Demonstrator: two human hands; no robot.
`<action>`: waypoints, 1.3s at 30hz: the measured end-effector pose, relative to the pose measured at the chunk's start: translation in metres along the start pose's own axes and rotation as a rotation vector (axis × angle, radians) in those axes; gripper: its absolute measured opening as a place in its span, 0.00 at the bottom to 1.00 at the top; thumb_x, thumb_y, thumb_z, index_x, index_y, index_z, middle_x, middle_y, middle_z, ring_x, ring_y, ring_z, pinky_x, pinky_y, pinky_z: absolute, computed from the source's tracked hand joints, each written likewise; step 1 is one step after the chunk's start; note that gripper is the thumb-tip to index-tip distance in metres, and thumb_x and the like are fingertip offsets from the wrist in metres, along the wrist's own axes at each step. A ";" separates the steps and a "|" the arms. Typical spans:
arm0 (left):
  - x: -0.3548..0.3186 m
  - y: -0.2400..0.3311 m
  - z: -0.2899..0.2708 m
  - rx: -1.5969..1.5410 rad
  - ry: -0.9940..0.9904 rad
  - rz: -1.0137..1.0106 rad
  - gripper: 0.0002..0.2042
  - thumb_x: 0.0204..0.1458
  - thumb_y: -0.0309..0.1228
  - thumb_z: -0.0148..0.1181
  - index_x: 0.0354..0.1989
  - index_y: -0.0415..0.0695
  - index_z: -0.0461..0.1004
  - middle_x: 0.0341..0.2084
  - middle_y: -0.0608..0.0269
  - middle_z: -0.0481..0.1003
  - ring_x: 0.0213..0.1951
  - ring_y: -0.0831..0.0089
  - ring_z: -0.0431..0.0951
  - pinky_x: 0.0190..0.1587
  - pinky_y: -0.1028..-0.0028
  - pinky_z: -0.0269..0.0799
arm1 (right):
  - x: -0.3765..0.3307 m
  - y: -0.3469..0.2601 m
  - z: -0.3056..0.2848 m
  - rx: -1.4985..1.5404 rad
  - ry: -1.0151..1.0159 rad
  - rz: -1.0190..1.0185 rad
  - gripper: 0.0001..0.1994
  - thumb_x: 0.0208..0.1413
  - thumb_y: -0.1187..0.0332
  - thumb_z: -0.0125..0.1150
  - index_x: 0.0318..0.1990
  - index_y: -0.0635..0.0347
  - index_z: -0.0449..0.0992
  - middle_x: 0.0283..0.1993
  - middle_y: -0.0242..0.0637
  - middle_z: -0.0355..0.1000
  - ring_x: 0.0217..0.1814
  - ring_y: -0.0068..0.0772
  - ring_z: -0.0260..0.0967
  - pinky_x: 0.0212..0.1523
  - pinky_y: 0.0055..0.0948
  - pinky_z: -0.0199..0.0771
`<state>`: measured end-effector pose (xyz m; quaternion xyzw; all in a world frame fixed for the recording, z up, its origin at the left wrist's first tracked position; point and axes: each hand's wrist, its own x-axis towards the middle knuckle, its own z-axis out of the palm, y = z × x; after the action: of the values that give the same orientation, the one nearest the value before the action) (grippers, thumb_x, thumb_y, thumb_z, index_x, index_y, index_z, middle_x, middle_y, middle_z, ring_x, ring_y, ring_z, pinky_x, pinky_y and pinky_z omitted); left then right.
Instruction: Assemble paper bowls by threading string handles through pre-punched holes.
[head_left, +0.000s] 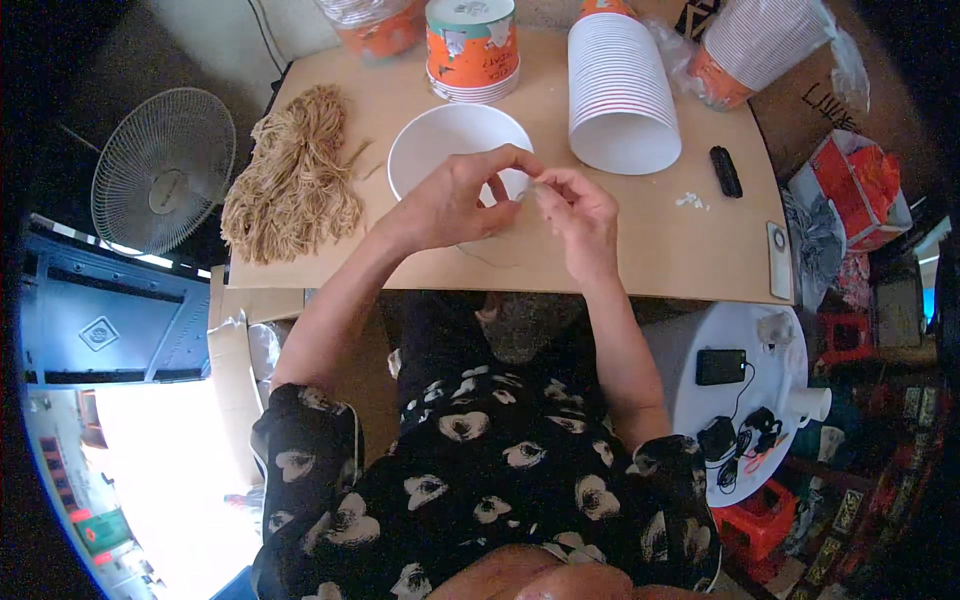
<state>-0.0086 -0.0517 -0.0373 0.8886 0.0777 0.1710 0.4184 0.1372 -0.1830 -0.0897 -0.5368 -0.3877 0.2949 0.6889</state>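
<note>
The round white bowl (445, 134) was seen at the upper centre of the frame, its open mouth turned up and no long axis shown. It lay just beyond the left hand (458, 200), by which its near rim was partly hidden; the right hand (582, 218) was placed farther off, to its right. The left thumb and forefinger were curved apart, the right fingertips pinched narrowly; whether anything small was held could not be told.
</note>
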 end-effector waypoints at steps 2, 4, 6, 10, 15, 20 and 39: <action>-0.002 0.007 -0.004 0.020 -0.005 -0.081 0.18 0.51 0.26 0.65 0.51 0.43 0.74 0.38 0.64 0.78 0.33 0.73 0.78 0.34 0.71 0.78 | 0.003 -0.006 -0.001 0.048 -0.081 0.023 0.05 0.59 0.72 0.62 0.40 0.64 0.79 0.30 0.22 0.72 0.30 0.10 0.64 0.30 0.14 0.62; -0.002 0.009 -0.004 0.041 -0.011 -0.160 0.17 0.51 0.26 0.65 0.50 0.43 0.74 0.36 0.65 0.79 0.33 0.73 0.78 0.35 0.72 0.78 | 0.008 -0.010 -0.004 0.075 -0.067 0.060 0.06 0.59 0.71 0.63 0.40 0.64 0.79 0.30 0.22 0.71 0.30 0.10 0.63 0.30 0.14 0.61; -0.003 0.005 0.000 0.037 0.130 -0.050 0.11 0.49 0.25 0.63 0.43 0.41 0.78 0.38 0.62 0.81 0.28 0.73 0.78 0.34 0.72 0.77 | 0.013 -0.014 -0.004 0.099 -0.057 0.099 0.06 0.59 0.71 0.63 0.39 0.64 0.79 0.29 0.21 0.70 0.29 0.09 0.63 0.29 0.14 0.61; 0.001 -0.004 0.000 -0.007 0.171 -0.058 0.07 0.51 0.27 0.64 0.37 0.39 0.79 0.40 0.62 0.82 0.29 0.75 0.79 0.35 0.72 0.77 | 0.018 -0.016 -0.007 -0.049 -0.110 0.044 0.08 0.58 0.69 0.64 0.39 0.65 0.78 0.28 0.20 0.70 0.28 0.10 0.63 0.27 0.15 0.62; 0.003 -0.013 0.000 -0.033 0.167 -0.066 0.08 0.55 0.29 0.63 0.41 0.40 0.80 0.38 0.62 0.82 0.30 0.78 0.78 0.34 0.75 0.76 | 0.014 -0.018 -0.016 -0.054 -0.121 -0.063 0.09 0.56 0.68 0.66 0.39 0.64 0.78 0.26 0.23 0.71 0.26 0.14 0.65 0.27 0.20 0.66; 0.004 -0.012 0.001 -0.010 0.159 -0.076 0.08 0.55 0.29 0.64 0.41 0.40 0.80 0.32 0.63 0.81 0.27 0.80 0.77 0.32 0.76 0.76 | -0.002 -0.047 -0.044 -0.765 -0.204 -0.046 0.08 0.51 0.72 0.67 0.39 0.60 0.79 0.25 0.32 0.72 0.26 0.23 0.70 0.28 0.24 0.68; 0.023 -0.001 0.010 -0.568 -0.180 -0.263 0.07 0.64 0.29 0.53 0.40 0.37 0.70 0.29 0.60 0.78 0.30 0.75 0.80 0.32 0.78 0.77 | 0.005 -0.037 -0.037 -0.686 -0.047 -0.360 0.21 0.47 0.79 0.66 0.51 0.54 0.78 0.33 0.32 0.71 0.28 0.25 0.69 0.29 0.26 0.70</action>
<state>0.0168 -0.0513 -0.0383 0.7302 0.1039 0.0511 0.6733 0.1707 -0.2065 -0.0577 -0.6524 -0.5674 0.0346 0.5012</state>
